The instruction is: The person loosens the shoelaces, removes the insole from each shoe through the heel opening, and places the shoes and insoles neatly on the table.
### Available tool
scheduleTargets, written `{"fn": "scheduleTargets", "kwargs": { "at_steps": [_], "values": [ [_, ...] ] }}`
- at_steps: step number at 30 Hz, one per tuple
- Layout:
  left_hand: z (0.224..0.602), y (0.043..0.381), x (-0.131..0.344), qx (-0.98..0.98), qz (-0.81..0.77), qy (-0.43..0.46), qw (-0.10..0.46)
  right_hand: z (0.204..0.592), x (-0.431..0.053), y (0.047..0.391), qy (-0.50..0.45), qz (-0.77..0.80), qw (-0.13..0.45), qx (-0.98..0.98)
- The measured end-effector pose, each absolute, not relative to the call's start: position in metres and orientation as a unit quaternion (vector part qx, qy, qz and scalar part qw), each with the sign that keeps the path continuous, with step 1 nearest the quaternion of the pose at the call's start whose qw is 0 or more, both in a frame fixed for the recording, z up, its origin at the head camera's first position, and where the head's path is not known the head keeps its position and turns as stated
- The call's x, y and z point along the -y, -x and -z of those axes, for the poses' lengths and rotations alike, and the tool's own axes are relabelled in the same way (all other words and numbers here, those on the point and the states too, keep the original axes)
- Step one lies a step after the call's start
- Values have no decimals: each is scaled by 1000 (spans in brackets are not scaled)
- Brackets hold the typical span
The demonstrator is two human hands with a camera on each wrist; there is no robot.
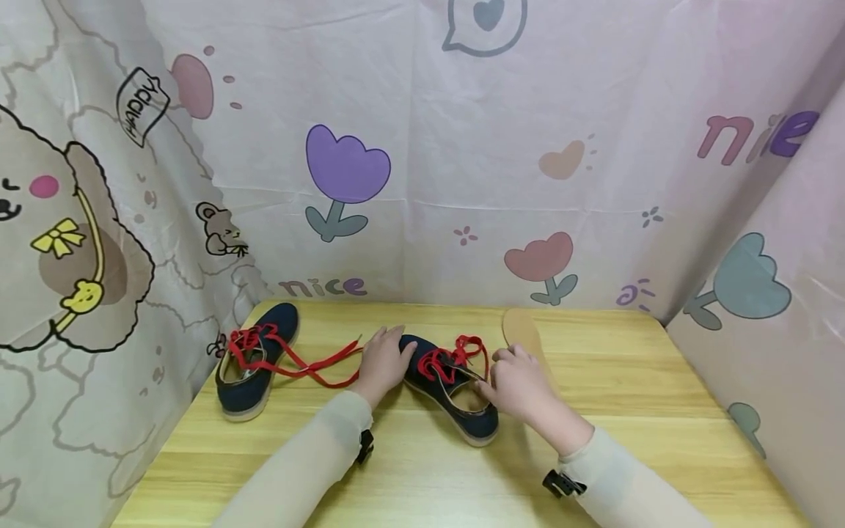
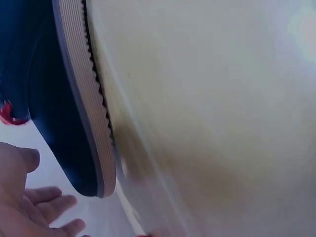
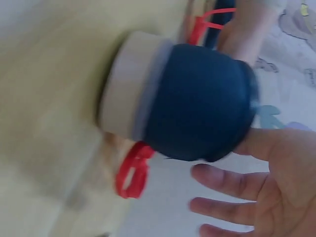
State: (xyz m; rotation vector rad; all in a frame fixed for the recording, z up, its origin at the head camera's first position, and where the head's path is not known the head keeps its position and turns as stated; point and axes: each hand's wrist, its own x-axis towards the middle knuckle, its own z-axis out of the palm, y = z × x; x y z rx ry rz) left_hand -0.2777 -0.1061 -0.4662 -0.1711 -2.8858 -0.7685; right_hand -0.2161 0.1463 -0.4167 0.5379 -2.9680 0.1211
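A navy lace-up shoe (image 1: 422,367) with a pale sole and red laces sits at the table's middle, toe away to the left. My left hand (image 1: 383,363) is beside its toe, thumb near the toe cap; in the left wrist view its fingers (image 2: 49,200) are loosely spread. My right hand (image 1: 521,381) is at the heel opening, thumb over the collar. The right wrist view shows the heel (image 3: 202,103), with the thumb going behind the collar and the index finger along the outer side; the other fingers are extended. The thumb's tip is hidden.
Another navy shoe (image 1: 244,396) stands at the left, its long red laces (image 1: 323,364) trailing toward my left hand. A tan insole (image 1: 518,326) lies behind my right hand. The wooden table (image 1: 660,455) is enclosed by printed cloth (image 1: 422,242) at the back and sides.
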Motion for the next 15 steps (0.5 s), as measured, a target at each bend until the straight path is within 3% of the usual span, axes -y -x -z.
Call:
{"fn": "scheduleTargets", "kwargs": {
  "at_steps": [8,15],
  "values": [
    [473,291,116,958,266,106,26,413,-143,211,-182,-21,43,982],
    [474,284,125,958,263,105,33,418,-150,218,-181,-28,73,980]
  ]
}}
